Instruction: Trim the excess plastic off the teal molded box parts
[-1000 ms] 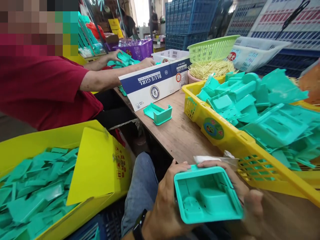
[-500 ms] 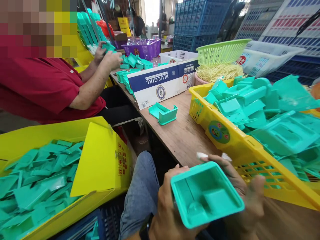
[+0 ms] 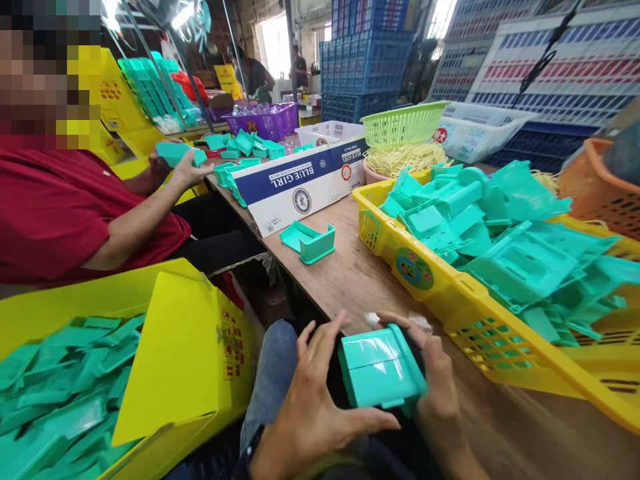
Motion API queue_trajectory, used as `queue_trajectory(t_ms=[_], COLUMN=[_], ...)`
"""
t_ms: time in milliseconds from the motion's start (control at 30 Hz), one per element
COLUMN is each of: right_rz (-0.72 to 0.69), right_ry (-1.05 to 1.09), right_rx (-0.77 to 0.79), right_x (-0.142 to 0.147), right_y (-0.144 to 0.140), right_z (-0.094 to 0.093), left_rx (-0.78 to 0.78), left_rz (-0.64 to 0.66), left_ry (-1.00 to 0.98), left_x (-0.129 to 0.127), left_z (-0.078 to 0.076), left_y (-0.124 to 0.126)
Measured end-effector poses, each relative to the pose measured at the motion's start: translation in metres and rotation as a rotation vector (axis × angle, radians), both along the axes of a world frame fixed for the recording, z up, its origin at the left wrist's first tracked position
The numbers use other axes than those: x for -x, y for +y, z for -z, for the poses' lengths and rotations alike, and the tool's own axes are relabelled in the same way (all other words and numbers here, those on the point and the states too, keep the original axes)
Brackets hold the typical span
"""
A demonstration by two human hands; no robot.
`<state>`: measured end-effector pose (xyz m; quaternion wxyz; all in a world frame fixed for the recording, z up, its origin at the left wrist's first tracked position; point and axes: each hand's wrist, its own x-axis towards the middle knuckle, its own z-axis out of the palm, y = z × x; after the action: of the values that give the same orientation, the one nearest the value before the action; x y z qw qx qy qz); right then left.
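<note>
A teal plastic box part sits between my hands at the table's near edge, its closed flat side facing up. My left hand cups it from the left with fingers spread and the thumb under its front. My right hand grips its right side. A small clear plastic bag lies on the wood just beyond my right fingers. At my right a yellow crate is heaped with more teal parts.
A yellow bin of flat teal lids stands at my left. One teal part lies mid-table before a blue and white carton. A person in a red shirt handles teal pieces opposite. Baskets and blue crates stand behind.
The teal part has been turned over from its open hollow side to its closed side, and lowered towards my lap. The person in red has drawn a teal piece back towards themselves.
</note>
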<state>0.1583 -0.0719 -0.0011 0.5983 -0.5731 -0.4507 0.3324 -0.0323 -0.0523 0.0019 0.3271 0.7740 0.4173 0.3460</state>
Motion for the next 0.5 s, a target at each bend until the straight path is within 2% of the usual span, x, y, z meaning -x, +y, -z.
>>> queue_trajectory(t_ms=[67,167,300,500], right_rz=[-0.062,-0.047,-0.069,-0.120], right_ry=[-0.165,-0.207,-0.227,-0.452], right_rx=[-0.044,0.018,0.087,-0.080], right_x=[-0.002,-0.002,-0.003,-0.012], right_y=[-0.004,-0.007,-0.009,-0.008], right_z=[0.007,0.013,0.015,0.011], left_rx=[0.023,0.090,0.110,0.130], left_rz=[0.164,0.286,0.244,0.171], left_ry=[-0.053,-0.083,-0.037,-0.061], left_x=[-0.003,-0.013,-0.023,-0.031], left_z=[-0.014,-0.020,-0.011,-0.008], left_y=[0.013,0.020,0.012,0.007])
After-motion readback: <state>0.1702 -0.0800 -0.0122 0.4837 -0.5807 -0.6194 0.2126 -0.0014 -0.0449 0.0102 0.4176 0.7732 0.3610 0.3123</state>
